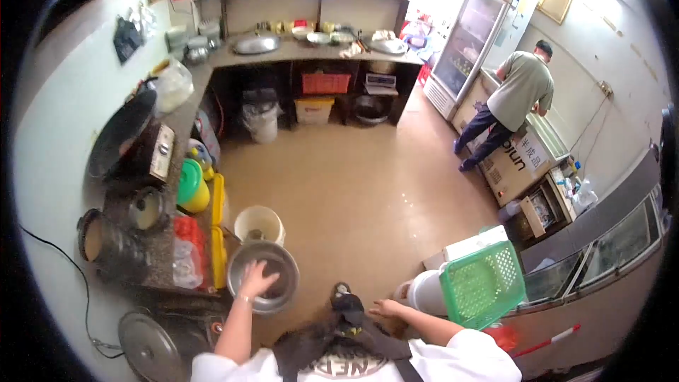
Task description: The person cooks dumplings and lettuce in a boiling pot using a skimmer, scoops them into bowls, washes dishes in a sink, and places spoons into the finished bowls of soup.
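Observation:
My left hand is over a round metal basin, its fingers spread and nothing visible in them. Whether the fingertips touch the metal, I cannot tell. Just behind the basin stands a whitish bucket, with something grey partly visible inside. My right hand hangs low to the right of my foot, fingers stretched out, holding nothing that I can see. Nearest to it are a white bucket and a green perforated basket propped at an angle.
Along the left wall runs a counter with a wok and dark pots. A green-lidded yellow bucket stands beside it. At the right, a person leans over a chest freezer. The brown floor looks shiny.

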A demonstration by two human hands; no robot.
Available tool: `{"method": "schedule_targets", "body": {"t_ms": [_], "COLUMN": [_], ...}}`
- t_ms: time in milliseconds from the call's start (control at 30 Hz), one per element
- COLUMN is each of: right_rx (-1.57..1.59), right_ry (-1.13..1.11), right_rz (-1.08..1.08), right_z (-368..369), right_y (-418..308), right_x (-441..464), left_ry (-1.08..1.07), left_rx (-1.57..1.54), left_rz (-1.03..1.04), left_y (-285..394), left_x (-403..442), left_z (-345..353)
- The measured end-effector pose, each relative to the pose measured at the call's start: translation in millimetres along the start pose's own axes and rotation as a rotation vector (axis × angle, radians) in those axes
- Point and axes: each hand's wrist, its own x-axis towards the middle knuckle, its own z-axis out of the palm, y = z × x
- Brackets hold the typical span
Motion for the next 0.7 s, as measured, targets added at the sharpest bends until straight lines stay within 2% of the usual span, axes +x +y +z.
{"method": "schedule_targets", "body": {"t_ms": [33, 67, 100, 133, 167, 200, 267, 333, 400, 467, 533, 600, 667, 700], "right_rx": [0.000, -0.010, 0.071, 0.216, 0.178, 0.134, 0.054, -0.028, -0.073, 0.192, 0.193, 0.200, 0.074, 0.107], "right_ry": [-0.080, -0.136, -0.045, -0.116, -0.145, -0.169, -0.147, -0.102, -0.101, -0.004, -0.032, -0.047, -0.135, -0.162], "right_rz": [0.014, 0.016, -0.048, -0.108, -0.134, -0.169, -0.186, -0.161, -0.129, -0.156, -0.134, -0.095, -0.024, -0.001], "right_z": [5, -13, -23, -44, -53, -69, -90, -121, -194, -241, -279, -303, -334, -352], "right_y": [22, 30, 38, 37, 43, 47, 71, 73, 44, 37, 30, 25, 28, 28], "right_x": [7, 21, 25, 27, 40, 61, 126, 151, 165, 198, 232, 264, 293, 302], "left_ry": [0.009, -0.117, -0.181, -0.256, -0.414, -0.448, -0.359, -0.365, -0.333, -0.417, -0.505, -0.397, -0.361, -0.185], "left_rx": [0.114, 0.031, -0.181, -0.394, -0.515, -0.528, -0.292, -0.387, -0.688, -0.876, -0.891, -0.703, -0.674, -0.806], "left_rz": [0.027, 0.054, 0.036, 0.008, -0.086, -0.067, -0.011, -0.110, -0.337, -0.548, -0.481, -0.403, -0.314, -0.379], "left_y": [23, 38, 39, 30, 54, 72, 72, 80, 61, 73, 11, 35, 30, 101], "left_x": [20, 45, 72, 91, 99, 98, 110, 114, 129, 144, 190, 242, 308, 327], "left_z": [1, 8, 31, 69, 71, 69, 93, 95, 125, 107, 176, 141, 131, 51]}}
